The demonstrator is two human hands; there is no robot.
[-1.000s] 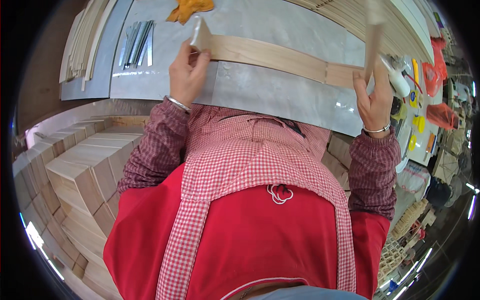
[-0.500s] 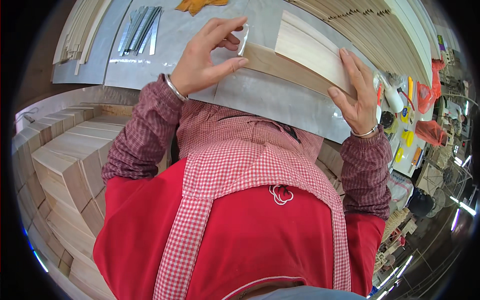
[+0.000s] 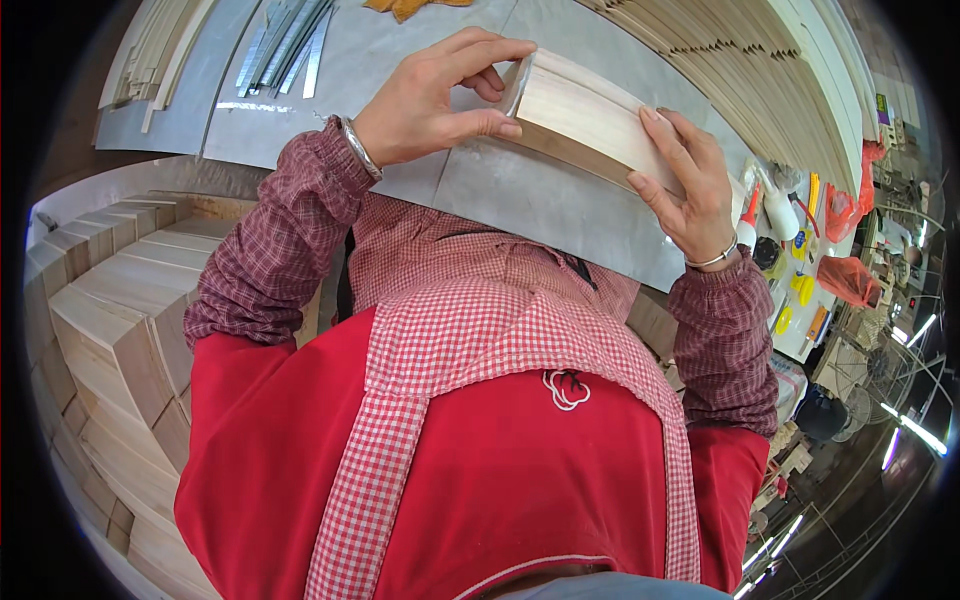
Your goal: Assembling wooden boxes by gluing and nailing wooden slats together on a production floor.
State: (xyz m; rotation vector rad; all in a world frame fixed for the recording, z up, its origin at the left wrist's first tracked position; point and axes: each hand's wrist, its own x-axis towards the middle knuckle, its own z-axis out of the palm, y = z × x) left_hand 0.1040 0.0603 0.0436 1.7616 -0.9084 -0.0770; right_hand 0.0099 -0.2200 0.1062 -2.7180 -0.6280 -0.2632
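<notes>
Upper centre of the frame: left hand [image 3: 425, 95] pinches the near end of a pale wooden board [image 3: 585, 115]; right hand [image 3: 690, 190] grips its far end, above the grey worktop [image 3: 520, 195].

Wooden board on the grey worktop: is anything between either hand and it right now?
No. The left hand pinches the wooden board at its near end and the right hand grips its other end; nothing visible sits between.
</notes>
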